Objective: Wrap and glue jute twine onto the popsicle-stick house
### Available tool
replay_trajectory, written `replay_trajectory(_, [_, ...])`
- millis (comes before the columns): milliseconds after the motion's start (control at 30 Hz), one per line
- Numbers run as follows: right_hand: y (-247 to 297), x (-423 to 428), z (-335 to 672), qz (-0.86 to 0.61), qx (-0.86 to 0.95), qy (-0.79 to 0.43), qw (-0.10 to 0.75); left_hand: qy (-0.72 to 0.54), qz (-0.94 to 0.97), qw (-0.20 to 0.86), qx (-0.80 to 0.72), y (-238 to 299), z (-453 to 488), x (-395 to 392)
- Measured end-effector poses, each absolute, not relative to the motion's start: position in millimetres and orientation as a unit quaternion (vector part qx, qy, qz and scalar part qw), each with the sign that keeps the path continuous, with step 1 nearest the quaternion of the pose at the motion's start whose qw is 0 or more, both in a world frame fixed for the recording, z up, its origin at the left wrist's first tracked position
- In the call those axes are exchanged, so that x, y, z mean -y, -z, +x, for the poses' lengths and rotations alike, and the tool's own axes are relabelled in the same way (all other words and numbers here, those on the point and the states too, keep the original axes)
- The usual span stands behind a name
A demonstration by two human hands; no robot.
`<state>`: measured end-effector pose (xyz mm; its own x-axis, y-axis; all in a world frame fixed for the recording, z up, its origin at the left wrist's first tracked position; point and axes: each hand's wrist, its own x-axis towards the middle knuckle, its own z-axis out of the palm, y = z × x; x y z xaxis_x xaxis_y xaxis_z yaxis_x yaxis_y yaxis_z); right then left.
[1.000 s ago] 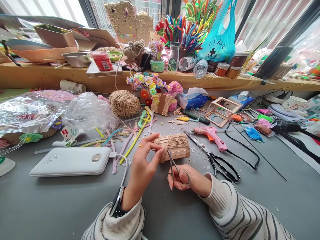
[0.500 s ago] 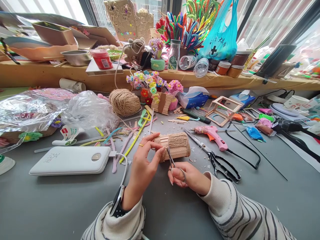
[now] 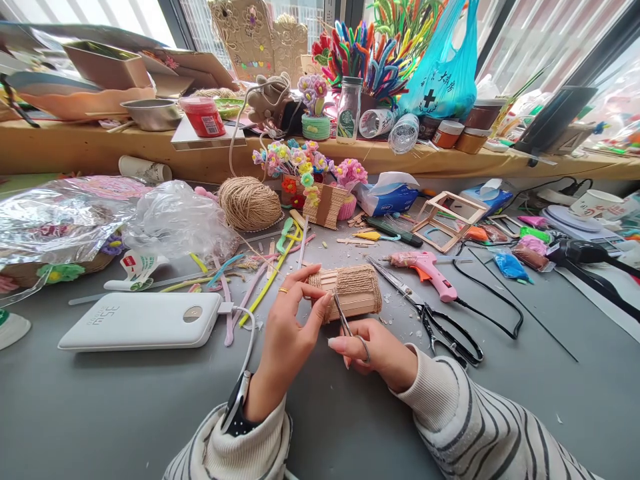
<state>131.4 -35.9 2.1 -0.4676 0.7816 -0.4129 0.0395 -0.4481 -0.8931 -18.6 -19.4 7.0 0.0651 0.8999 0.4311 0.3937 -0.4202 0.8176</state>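
Observation:
A small cylinder of wooden craft sticks (image 3: pixel 357 292), with jute twine bound round part of it, lies on its side on the grey table. My left hand (image 3: pixel 293 323) grips its left end; thumb and fingertips are pinched close together there, and any loose strand between them is too small to make out. In my right hand (image 3: pixel 380 350) is a pair of small metal scissors (image 3: pixel 343 316), thumb and fingers in the handle loops. The scissors' tips point up at the cylinder's left part, beside my left thumb. Their blades look nearly closed.
Large black-handled scissors (image 3: pixel 445 330) and a pink glue gun (image 3: pixel 425 270) with its black cord lie to the right. A white power bank (image 3: pixel 143 321) is at left, its cable running to my left wrist. Behind are a twine ball (image 3: pixel 250 203), pipe cleaners and a wooden frame (image 3: pixel 450 217).
My right hand has shifted slightly left, its thumb reaching further left, and the small scissors have tilted a little. The left hand and the cylinder stay where they were.

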Motion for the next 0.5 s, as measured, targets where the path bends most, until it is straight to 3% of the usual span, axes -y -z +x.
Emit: replay_trajectory(500, [-1.3,34.6,125.9,-0.47,0.473,-0.696,0.267,-0.489,0.703,0.209,-0.472,-7.1,-18.2,18.9])
